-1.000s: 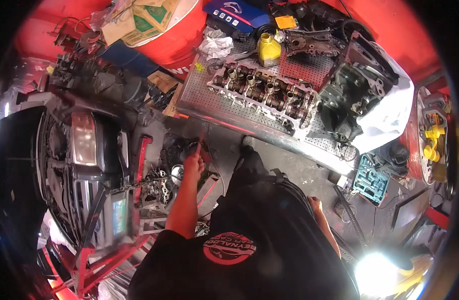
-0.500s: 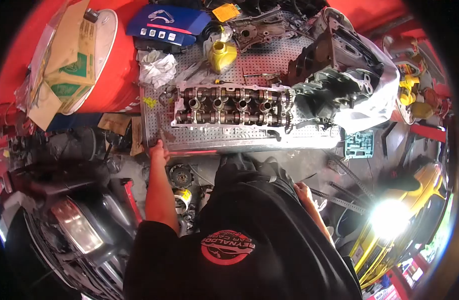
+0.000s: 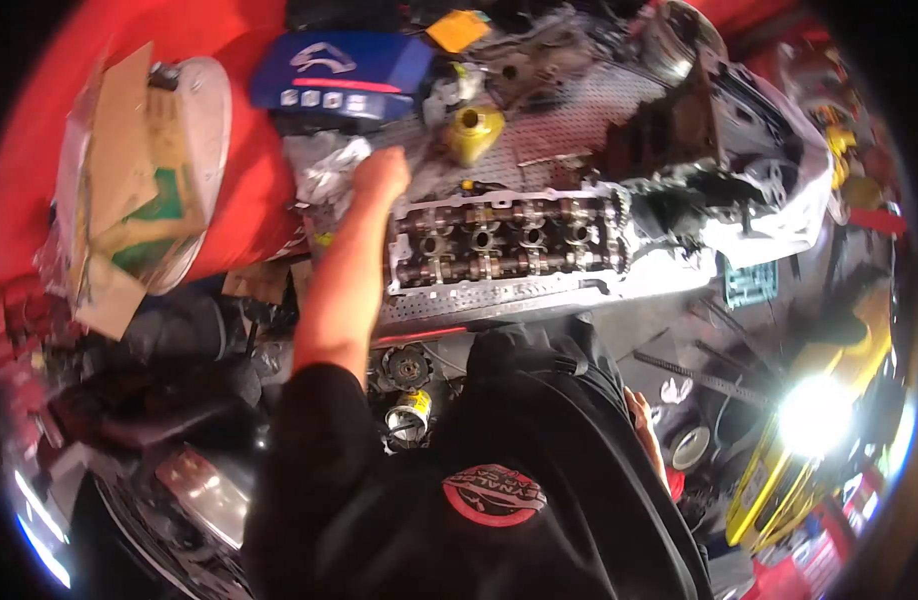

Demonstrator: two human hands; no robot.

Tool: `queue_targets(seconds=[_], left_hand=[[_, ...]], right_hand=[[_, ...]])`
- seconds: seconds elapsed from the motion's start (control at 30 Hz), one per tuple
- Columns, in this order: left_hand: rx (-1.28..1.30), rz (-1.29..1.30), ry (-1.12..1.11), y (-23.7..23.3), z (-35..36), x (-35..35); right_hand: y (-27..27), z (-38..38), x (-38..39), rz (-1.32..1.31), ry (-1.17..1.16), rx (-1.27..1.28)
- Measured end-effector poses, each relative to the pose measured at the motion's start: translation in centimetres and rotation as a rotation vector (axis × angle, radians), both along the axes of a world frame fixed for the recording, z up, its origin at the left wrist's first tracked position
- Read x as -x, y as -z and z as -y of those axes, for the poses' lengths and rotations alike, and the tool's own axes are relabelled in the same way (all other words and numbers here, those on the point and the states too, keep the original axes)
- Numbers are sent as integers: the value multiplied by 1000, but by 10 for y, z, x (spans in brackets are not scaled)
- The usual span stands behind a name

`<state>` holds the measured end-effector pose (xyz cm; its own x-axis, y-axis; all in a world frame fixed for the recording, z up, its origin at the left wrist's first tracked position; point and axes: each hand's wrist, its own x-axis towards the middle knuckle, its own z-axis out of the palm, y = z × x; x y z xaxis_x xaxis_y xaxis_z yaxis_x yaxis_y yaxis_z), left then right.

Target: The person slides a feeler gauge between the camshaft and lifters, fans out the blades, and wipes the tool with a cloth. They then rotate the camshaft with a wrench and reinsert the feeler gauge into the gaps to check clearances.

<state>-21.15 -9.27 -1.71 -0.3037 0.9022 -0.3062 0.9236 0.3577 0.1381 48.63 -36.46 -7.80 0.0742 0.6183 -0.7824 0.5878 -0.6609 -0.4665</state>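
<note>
Head view is showing the left hand hovering over the perforated bench, just beside the crumpled white rag and near the left end of the cylinder head, which is lying along the bench's near edge. Its fingers are looking curled (blur is hiding whether they are gripping anything). The right hand is hanging by the hip, its grip impossible to tell

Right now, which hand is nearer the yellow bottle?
Left. The left hand is up at the table, beside the yellow bottle; the right hand is down by the person's side.
</note>
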Motion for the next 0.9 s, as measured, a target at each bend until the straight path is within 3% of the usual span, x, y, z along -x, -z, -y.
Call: queue_targets(seconds=[0.07, 0.13, 0.2, 0.33, 0.47, 0.63, 0.73, 0.8, 0.87, 0.9], left_hand=[[204, 27, 43, 59, -10, 29], [372, 48, 99, 116, -15, 57], [483, -6, 133, 136, -17, 63], [587, -101, 91, 90, -30, 21], [688, -142, 182, 85, -35, 18], [312, -189, 364, 63, -22, 33], [375, -265, 512, 32, -25, 43], [407, -289, 408, -18, -24, 18], [440, -281, 335, -39, -15, 13], [287, -200, 301, -43, -3, 20]], right_hand=[[-41, -7, 42, 107, 120, 81], [-32, 32, 40, 33, 250, -48], [-43, 56, 53, 69, 385, -17], [-44, 87, 64, 157, 525, 141], [-51, 89, 76, 173, 493, 153], [-40, 81, 73, 118, 442, 138], [-42, 49, 78, 115, 343, 110], [-38, 30, 73, 118, 247, 152], [-40, 14, 76, -68, 232, 178], [-37, 11, 75, -193, 196, 133]])
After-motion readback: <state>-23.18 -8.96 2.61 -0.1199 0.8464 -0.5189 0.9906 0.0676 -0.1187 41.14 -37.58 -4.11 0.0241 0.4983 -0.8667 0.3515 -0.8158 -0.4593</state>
